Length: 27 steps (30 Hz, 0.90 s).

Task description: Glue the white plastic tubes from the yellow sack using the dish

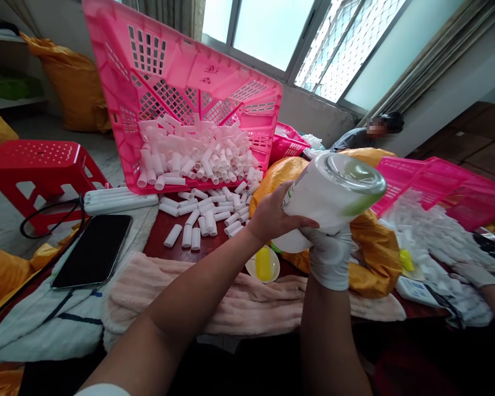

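A large translucent white bottle (322, 192) with green print is held tilted, its round base up and to the right. My left hand (272, 214), bare, is closed around its side. From below, my right hand (332, 253), in a white glove, grips the same bottle; part of its fingers is hidden. The bottle's lower end cannot be made out clearly behind my hands. Just under them sits a small white dish (251, 268) with a yellow block (264, 264) in it. Short white plastic tubes (206, 214) lie loose on the dark red table (159, 242).
A tipped pink crate (190, 60) holds many more tubes. At left are a phone (93, 250), a white power strip (119, 201) and a red stool (37, 159). A pink towel (231, 302) lines the front edge. A co-worker's gloved hand (474, 273) is at right.
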### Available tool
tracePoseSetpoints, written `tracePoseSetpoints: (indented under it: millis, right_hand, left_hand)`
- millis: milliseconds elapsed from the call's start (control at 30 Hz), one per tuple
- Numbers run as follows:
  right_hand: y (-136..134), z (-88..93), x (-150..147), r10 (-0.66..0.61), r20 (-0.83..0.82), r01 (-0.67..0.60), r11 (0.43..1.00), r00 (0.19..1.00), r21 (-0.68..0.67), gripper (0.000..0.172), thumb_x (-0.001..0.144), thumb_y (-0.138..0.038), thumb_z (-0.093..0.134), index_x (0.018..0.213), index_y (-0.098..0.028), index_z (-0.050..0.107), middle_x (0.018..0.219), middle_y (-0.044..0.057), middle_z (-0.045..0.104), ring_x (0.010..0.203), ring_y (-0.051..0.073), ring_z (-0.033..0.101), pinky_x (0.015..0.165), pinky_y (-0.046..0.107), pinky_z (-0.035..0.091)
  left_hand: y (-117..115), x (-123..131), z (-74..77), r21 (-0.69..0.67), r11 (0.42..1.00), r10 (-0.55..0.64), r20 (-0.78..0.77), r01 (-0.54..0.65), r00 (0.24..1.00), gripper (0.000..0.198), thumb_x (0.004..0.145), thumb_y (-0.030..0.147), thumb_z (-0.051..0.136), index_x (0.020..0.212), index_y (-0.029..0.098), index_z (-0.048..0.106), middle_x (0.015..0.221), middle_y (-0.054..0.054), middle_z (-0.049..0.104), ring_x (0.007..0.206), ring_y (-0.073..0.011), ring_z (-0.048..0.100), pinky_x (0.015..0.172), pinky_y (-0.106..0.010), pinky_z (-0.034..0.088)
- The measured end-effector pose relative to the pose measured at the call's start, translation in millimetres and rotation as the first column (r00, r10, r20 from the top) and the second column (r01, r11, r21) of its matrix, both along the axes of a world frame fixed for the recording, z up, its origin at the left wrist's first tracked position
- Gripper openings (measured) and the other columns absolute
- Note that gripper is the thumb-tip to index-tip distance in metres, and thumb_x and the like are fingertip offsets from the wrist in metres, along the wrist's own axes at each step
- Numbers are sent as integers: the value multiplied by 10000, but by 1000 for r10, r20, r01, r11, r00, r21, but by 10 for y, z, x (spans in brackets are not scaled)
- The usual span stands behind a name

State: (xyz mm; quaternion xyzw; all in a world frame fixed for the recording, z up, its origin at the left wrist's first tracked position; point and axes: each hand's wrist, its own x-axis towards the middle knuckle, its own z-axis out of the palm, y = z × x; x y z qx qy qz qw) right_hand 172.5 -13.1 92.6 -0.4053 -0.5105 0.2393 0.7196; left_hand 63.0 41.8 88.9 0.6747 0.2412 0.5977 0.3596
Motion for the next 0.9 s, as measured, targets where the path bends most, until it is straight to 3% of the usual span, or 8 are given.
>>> tracePoseSetpoints:
  millis: [167,400,900]
  right_hand:
    - [82,-58,51,-6,-10,6,1000,1000,-14,582,485,-72,737,1028,-205,574,966,8,651,889,174,593,818,330,485]
    - [159,-107,35,-6,-38,7,1000,999,9,572,473,-90,748,1014,-173,582,1042,43,629,915,193,584,856,343,462]
    - [155,44,-142,120,-112,-107,987,986,120,566,542,-36,725,1063,-206,585,996,22,652,906,160,592,809,281,492]
  left_hand:
    - [27,-14,-8,26,999,27,-14,-26,1000,800,481,511,732,1153,186,444,1035,-57,594,981,-243,533,823,-325,437]
    - [70,-66,26,81,995,68,-58,-63,996,814,467,557,714,1147,197,450,1046,-60,596,963,-245,546,834,-341,430]
    - [-31,-214,269,119,980,170,-115,-157,979,737,488,572,697,1094,215,480,955,-36,606,873,-224,570,734,-323,460]
